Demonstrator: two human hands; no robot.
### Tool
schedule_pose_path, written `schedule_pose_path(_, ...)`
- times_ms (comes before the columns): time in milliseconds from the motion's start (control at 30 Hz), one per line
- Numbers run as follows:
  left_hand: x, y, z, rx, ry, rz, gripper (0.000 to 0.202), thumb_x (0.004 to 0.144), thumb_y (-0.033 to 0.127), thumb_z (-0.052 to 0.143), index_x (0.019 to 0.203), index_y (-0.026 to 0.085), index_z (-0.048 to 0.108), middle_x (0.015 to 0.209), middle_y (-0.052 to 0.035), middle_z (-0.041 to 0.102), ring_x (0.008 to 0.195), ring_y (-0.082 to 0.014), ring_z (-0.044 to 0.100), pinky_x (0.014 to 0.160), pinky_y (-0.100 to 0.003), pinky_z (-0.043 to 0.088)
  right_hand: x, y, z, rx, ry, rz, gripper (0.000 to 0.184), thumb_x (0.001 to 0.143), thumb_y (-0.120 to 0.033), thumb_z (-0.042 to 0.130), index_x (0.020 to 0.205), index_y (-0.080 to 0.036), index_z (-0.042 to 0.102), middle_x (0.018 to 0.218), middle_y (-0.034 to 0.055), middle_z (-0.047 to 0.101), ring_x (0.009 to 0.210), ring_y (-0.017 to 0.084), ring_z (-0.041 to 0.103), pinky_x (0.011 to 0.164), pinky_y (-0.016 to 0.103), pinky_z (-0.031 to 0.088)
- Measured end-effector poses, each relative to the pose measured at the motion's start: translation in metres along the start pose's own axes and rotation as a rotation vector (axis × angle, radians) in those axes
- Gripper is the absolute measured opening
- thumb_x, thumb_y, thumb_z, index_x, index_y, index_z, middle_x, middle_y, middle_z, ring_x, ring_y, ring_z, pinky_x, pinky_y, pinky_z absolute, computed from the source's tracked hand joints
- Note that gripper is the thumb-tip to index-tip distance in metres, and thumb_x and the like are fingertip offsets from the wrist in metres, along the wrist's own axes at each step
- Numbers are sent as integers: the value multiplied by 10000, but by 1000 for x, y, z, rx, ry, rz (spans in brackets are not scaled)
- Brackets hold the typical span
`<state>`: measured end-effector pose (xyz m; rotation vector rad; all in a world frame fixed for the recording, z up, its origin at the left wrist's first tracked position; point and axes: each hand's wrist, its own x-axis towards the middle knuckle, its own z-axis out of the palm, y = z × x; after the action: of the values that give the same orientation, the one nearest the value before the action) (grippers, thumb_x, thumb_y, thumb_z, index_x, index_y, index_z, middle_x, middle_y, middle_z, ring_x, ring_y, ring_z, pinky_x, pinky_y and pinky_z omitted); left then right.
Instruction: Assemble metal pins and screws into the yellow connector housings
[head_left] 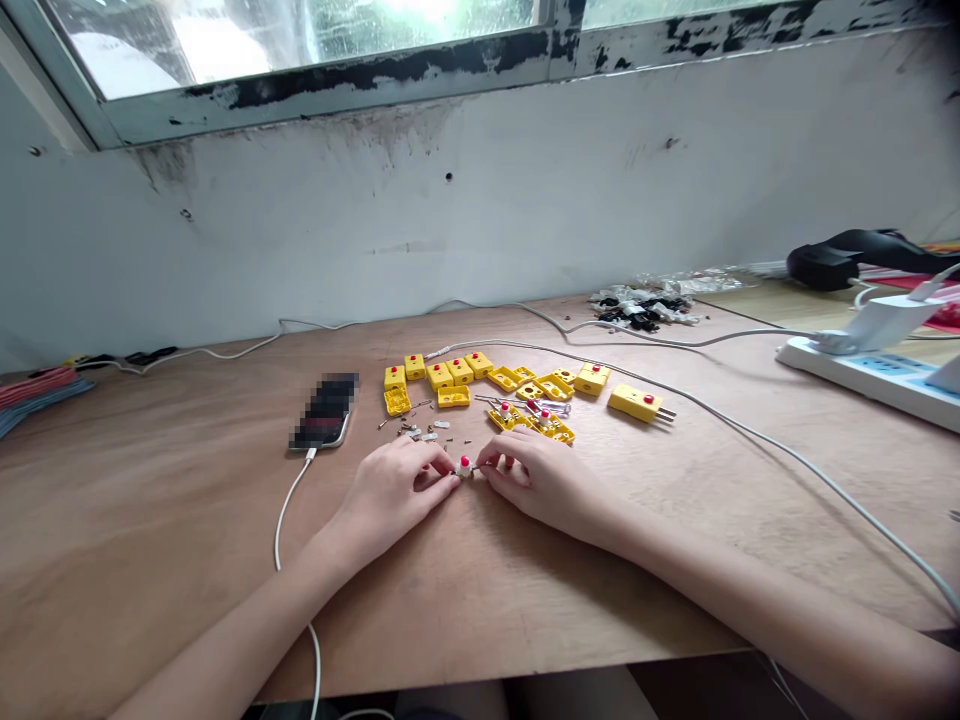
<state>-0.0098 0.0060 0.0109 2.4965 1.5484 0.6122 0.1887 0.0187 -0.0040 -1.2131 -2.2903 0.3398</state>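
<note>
Between my two hands sits a small white push-button piece with a red top (465,467), just above or on the wooden table. My left hand (397,485) pinches its left side with thumb and forefinger. From the right, my right hand (544,480) is closed in a pinch on a thin dark leg at the piece's other side; the tips are too small to see exactly. Just beyond my right fingers lie opened yellow plug shells (556,428) with red-topped pieces in them. Small metal strips and screws (429,436) are scattered beyond my left fingers.
Several yellow plug housings with red buttons (460,371) stand farther back. A yellow plug with metal pins (636,402) lies to the right. A charging phone (325,410) is at left. Black and white parts (643,308) are heaped near the wall; a power strip (885,375) sits right.
</note>
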Motion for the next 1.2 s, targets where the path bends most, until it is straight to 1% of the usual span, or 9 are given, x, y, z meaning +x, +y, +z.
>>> schedule_pose_path(133, 0, 1, 0, -29, 2, 18, 68, 798, 265, 593, 797, 244, 658, 759, 23, 665, 718, -154, 588, 637, -255, 439, -1, 1, 2, 10, 4, 6, 129, 826, -197, 526, 820, -213, 653, 744, 10, 635, 681, 130, 555, 614, 233, 398)
schedule_pose_path(467, -1, -1, 1, -87, -13, -35, 90, 796, 315, 595, 798, 242, 649, 743, 12, 641, 716, -160, 584, 623, -257, 444, -3, -2, 3, 12, 32, -8, 98, 794, -158, 548, 771, -201, 633, 704, 0, 612, 609, 109, 521, 574, 213, 378)
schedule_pose_path(600, 0, -3, 3, -171, -3, -41, 156, 792, 346, 602, 902, 242, 641, 870, -7, 656, 750, -161, 594, 653, -265, 472, -3, -1, 3, 4, 16, -6, 97, 805, -169, 549, 774, -202, 636, 700, 2, 617, 624, 118, 532, 572, 218, 373)
schedule_pose_path(667, 1, -4, 4, -214, -7, -21, 181, 799, 329, 602, 959, 254, 643, 925, -9, 664, 780, -161, 598, 680, -266, 480, -3, -2, 3, 0, 9, -3, 102, 810, -176, 547, 762, -200, 634, 700, 4, 619, 635, 123, 538, 572, 220, 373)
schedule_pose_path(767, 3, -4, 5, -206, -14, -3, 150, 809, 286, 597, 937, 266, 673, 867, -1, 672, 797, -167, 596, 685, -262, 475, -3, -2, 3, -6, 10, -9, 103, 812, -179, 547, 745, -196, 623, 694, 4, 619, 642, 125, 541, 571, 219, 372)
schedule_pose_path(933, 4, -4, 5, -191, -17, -57, 121, 794, 287, 618, 883, 252, 691, 815, 1, 671, 731, -156, 604, 648, -251, 473, -2, -1, 3, -46, 16, -46, 147, 849, -198, 516, 734, -188, 606, 711, 13, 614, 648, 128, 541, 577, 224, 376)
schedule_pose_path(1000, 4, -5, 6, -211, -26, -52, 174, 799, 282, 615, 960, 263, 678, 847, 4, 688, 761, -159, 615, 671, -252, 479, -3, 0, 3, -64, 10, -66, 160, 859, -191, 506, 733, -185, 604, 729, 19, 614, 659, 130, 544, 589, 228, 382)
schedule_pose_path(1100, 3, -7, 8, -197, -30, 8, 289, 825, 275, 589, 1111, 284, 625, 932, 3, 704, 843, -170, 620, 734, -269, 485, -3, 0, 3, -81, 13, -99, 177, 878, -189, 486, 746, -184, 603, 756, 28, 612, 674, 131, 545, 606, 231, 389)
schedule_pose_path(1200, 2, -8, 9, -140, -27, 61, 267, 843, 268, 568, 1102, 276, 634, 993, -5, 696, 880, -175, 615, 772, -283, 483, -3, 0, 4, -112, 30, -137, 189, 880, -168, 478, 726, -178, 588, 753, 32, 599, 667, 130, 531, 598, 228, 383)
